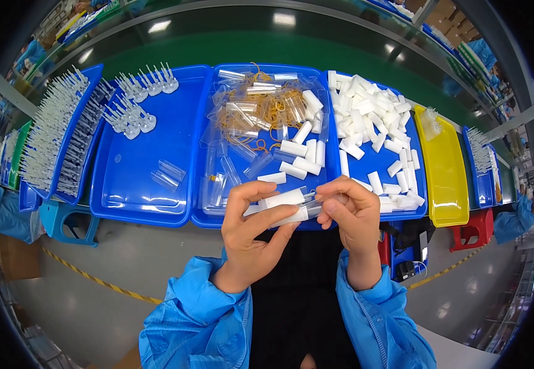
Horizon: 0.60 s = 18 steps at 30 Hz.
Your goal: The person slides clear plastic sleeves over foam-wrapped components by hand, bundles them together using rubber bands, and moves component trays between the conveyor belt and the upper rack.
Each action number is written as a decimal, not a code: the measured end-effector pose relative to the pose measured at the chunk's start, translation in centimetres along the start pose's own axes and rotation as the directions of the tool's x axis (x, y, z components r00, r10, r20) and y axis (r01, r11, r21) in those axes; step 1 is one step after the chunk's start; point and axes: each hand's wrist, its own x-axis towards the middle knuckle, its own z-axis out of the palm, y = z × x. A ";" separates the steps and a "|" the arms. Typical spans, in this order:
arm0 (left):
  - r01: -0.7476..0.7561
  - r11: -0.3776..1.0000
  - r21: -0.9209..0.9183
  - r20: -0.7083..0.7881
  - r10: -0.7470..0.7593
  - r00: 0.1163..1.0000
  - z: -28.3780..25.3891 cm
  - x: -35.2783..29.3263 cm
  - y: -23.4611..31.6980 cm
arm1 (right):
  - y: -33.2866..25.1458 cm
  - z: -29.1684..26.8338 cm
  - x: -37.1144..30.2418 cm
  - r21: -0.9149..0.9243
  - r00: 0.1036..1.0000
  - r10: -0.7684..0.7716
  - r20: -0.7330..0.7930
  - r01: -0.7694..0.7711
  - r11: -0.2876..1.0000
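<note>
Above the near edge of the middle blue tray [200,212], my two hands meet over a white foam block [285,198] and a clear plastic sleeve [313,208]. My left hand [251,243] is closed round the foam, its thumb lying across the top. Whether that is one block or two, I cannot tell. My right hand [354,212] pinches the sleeve at the foam's right end. How far the foam sits inside the sleeve is unclear. Behind them the tray holds clear plastic sleeves [230,169], tan rubber bands [285,107] and several white foam blocks [307,165].
Right of it, a blue tray holds a heap of white foam blocks [371,111], then comes a yellow tray [448,178]. On the left, a blue tray [134,206] carries clusters of white pronged parts [134,117]. A tilted rack of similar parts [57,135] stands beyond.
</note>
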 end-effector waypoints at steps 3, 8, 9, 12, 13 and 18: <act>0.043 0.999 -0.005 -0.037 -0.043 0.998 0.2 -0.2 -0.1 | 0.5 1.2 -0.3 0.005 0.993 0.075 -0.091 -0.075 0.997; 0.074 0.996 -0.055 0.018 -0.073 0.997 0.4 -0.1 0.8 | 1.6 1.8 0.4 0.002 0.949 -0.150 -0.277 0.156 0.988; 0.058 0.998 0.001 0.091 -0.058 0.994 0.3 0.1 1.2 | 1.7 1.6 0.2 0.018 0.947 -0.101 -0.306 0.112 0.994; -0.098 0.993 0.070 0.027 0.096 0.995 1.3 -0.2 0.4 | 1.8 2.8 0.1 -0.370 0.903 -0.416 -0.105 0.353 0.859; -0.101 0.992 0.075 0.042 0.098 0.994 1.6 -0.4 0.3 | 2.5 3.3 -0.1 -0.409 0.894 -0.438 -0.099 0.365 0.837; -0.125 0.989 0.075 -0.141 0.135 0.981 3.3 -1.3 -1.0 | 1.7 2.6 -0.1 -0.668 0.881 -0.473 -0.005 0.349 0.657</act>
